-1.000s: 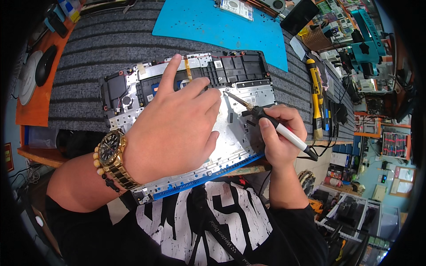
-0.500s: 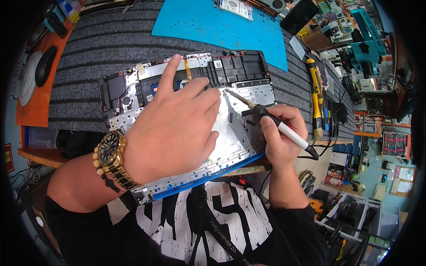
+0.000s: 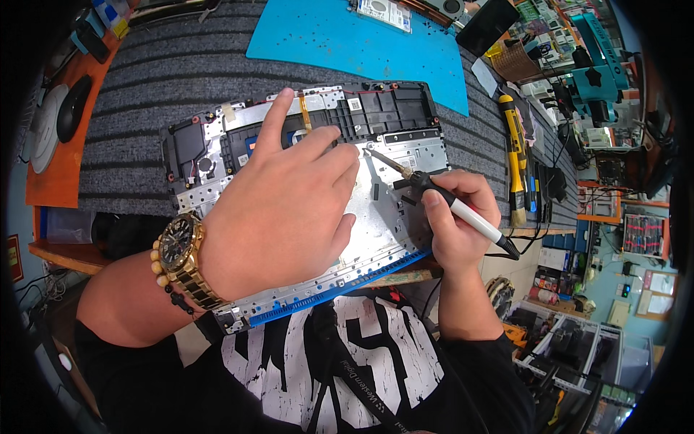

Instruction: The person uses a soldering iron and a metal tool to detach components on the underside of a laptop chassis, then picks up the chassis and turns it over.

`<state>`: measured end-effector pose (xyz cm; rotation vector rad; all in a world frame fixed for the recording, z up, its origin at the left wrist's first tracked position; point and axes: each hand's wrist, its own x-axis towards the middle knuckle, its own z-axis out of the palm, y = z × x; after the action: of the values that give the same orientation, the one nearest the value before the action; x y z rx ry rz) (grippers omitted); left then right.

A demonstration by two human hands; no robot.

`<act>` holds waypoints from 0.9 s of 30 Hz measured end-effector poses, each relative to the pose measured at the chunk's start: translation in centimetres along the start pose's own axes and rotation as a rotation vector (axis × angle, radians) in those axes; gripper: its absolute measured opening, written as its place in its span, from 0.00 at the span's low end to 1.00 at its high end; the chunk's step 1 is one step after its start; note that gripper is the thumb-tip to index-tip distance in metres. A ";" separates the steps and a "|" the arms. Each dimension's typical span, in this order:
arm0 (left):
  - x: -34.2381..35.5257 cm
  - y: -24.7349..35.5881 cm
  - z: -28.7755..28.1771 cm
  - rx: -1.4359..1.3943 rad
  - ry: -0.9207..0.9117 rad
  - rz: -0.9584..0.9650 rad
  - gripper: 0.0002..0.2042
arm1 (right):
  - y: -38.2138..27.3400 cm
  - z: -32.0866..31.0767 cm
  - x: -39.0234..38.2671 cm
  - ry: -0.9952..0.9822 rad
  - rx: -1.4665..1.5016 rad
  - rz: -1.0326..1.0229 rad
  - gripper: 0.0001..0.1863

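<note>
A laptop's palmrest and keyboard panel point(image 3: 382, 206) lies underside up, its near blue edge hanging over the bench edge by my body. My left hand point(image 3: 278, 210) rests flat across its middle, fingers apart, the index finger stretched to the far edge; it hides much of the metal plate. In my right hand point(image 3: 465, 220) is a soldering iron point(image 3: 473, 222) with a white and black handle, held like a pen. Its tip meets the plate's upper edge, just right of my left fingertips. An orange ribbon cable point(image 3: 305, 112) runs beside my left index finger.
A blue silicone mat point(image 3: 354, 43) with scattered screws lies beyond the panel on a grey striped cloth point(image 3: 137, 137). To the right are a yellow screwdriver point(image 3: 513, 137), a brush point(image 3: 517, 215) and the iron's black cord. A black mouse point(image 3: 74, 108) sits at the far left.
The soldering iron's tip has shifted very slightly left along the plate's edge. My left hand and the panel stay where they were.
</note>
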<state>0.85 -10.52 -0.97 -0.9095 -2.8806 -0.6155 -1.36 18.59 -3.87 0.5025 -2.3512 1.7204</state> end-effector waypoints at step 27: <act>0.1 0.1 -0.1 0.028 0.000 0.006 0.29 | 0.1 0.0 0.0 -0.016 -0.047 -0.008 0.10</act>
<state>0.78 -10.43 -0.86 -0.9139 -2.8783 -0.5736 -1.44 18.61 -3.98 0.5186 -2.3908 1.6599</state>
